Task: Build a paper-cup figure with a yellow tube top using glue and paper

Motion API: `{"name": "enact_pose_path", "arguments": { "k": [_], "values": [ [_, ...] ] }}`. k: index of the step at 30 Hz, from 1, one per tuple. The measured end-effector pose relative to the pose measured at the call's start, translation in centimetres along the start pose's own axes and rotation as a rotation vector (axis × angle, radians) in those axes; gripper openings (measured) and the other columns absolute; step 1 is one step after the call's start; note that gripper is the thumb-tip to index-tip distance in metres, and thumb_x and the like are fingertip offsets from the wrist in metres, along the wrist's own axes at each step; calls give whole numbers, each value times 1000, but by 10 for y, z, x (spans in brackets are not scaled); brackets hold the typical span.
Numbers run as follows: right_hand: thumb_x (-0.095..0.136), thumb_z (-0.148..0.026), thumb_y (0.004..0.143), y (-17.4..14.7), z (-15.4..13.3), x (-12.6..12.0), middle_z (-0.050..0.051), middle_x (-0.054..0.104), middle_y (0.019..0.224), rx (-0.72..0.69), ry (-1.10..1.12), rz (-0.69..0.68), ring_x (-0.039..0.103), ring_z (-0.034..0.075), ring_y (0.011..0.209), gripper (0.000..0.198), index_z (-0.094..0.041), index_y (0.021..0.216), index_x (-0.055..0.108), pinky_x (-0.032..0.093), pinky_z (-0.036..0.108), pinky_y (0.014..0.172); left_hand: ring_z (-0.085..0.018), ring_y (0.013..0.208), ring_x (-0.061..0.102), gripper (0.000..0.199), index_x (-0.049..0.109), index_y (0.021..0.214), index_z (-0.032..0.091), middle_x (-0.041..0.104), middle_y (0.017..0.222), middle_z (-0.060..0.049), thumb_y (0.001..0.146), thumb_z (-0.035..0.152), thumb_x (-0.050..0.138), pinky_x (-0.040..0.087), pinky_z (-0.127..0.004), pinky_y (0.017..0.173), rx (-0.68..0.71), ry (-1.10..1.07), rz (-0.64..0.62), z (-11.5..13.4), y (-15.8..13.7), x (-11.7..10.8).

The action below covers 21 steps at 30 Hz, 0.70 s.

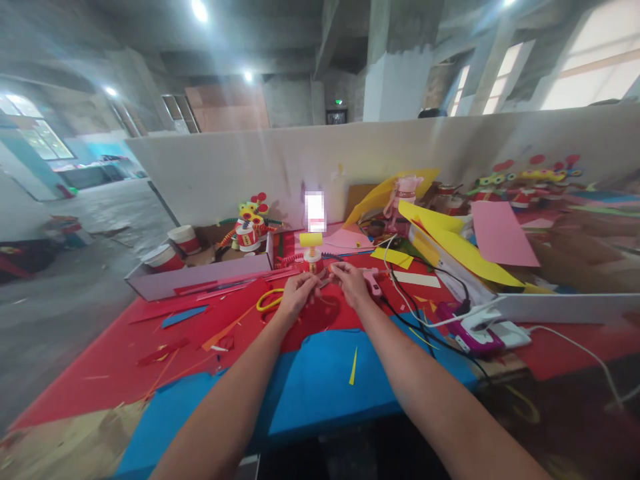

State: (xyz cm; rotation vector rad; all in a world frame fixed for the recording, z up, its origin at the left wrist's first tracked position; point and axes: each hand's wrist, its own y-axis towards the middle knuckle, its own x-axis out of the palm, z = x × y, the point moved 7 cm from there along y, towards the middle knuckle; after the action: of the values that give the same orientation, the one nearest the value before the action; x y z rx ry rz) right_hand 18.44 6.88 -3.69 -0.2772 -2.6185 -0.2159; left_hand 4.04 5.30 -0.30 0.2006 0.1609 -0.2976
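In front of me stands a small paper-cup figure [313,262]. A yellow paper roll [311,239] sits on top of it, and coiled strips reach out at its sides. Close before the cup, my left hand [299,293] is pinched, its fingertips near a thin pale strip. My right hand [351,283] is also pinched, with a small orange bit at its fingertips. The fingers hide most of what they grip. Left of my left hand lies a yellow scissors handle [270,300]. A pink glue gun [373,283] rests just right of my right hand.
Finished cup figures stand at left [249,230] and far right. A low box [200,277] holds cups. Cables cross the right side near a purple power strip [470,330]. Yellow sheets [460,247], red paper and a blue sheet [330,373] cover the table; a board [280,160] stands behind.
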Motion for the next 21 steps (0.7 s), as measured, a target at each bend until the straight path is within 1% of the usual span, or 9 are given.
{"name": "enact_pose_path", "arguments": {
  "k": [3,6,9,11,13,16,18,19,21],
  "values": [
    [81,-36,52,-6,2,7,-5,61,63,42,61,-45,57,10,57,32,-18,71,63,51,27,63,-5,34,42,31,53,75,17,58,54,5,77,48,58,29,-15,33,20,-102,99,-3,-1,-7],
    [81,-37,55,-13,2,17,-4,61,61,78,22,-133,56,10,55,30,-18,71,64,49,25,59,-7,35,44,32,51,81,18,57,55,5,76,48,61,31,-17,34,16,-106,53,-6,2,-1],
    [79,-40,58,-15,-2,21,-3,61,58,69,-17,-184,55,10,53,30,-18,71,65,48,25,57,-9,38,46,23,54,85,18,55,52,6,79,40,57,37,-19,39,81,45,36,-4,4,-1],
    [79,-42,57,-12,-6,15,-4,60,56,31,-25,-130,55,10,52,31,-18,71,65,49,25,58,-10,48,53,10,58,80,17,58,56,3,76,26,55,44,-21,50,225,269,40,8,1,-2],
    [79,-44,56,-7,-11,3,-5,59,53,-14,-37,-35,53,9,50,34,-18,71,64,48,24,56,-14,67,62,13,64,78,16,67,70,-1,71,14,53,50,-25,67,409,495,-73,21,-5,7],
    [77,-47,57,-1,-11,-7,-5,58,51,-44,-110,7,52,9,47,35,-17,70,63,45,22,51,-20,104,63,40,69,100,17,71,107,-7,66,7,50,48,-31,93,597,639,-448,29,-23,37],
    [74,-49,60,1,-10,-10,-5,56,49,-64,-187,10,51,9,45,36,-17,70,62,43,22,48,-19,112,60,50,69,107,19,68,119,-7,64,5,48,45,-30,97,590,696,-664,25,-32,50],
    [73,-50,62,0,-11,-11,-5,56,48,-81,-221,15,51,9,44,35,-17,70,62,43,22,47,-18,110,62,50,71,104,20,70,117,-6,63,4,47,46,-28,94,554,733,-718,23,-34,51],
    [70,-50,64,-1,-13,-12,-5,55,48,-120,-267,34,51,9,43,35,-17,70,62,42,22,46,-17,94,67,42,75,88,21,75,101,-4,61,4,47,48,-24,83,462,825,-670,21,-29,40]
  ]
}}
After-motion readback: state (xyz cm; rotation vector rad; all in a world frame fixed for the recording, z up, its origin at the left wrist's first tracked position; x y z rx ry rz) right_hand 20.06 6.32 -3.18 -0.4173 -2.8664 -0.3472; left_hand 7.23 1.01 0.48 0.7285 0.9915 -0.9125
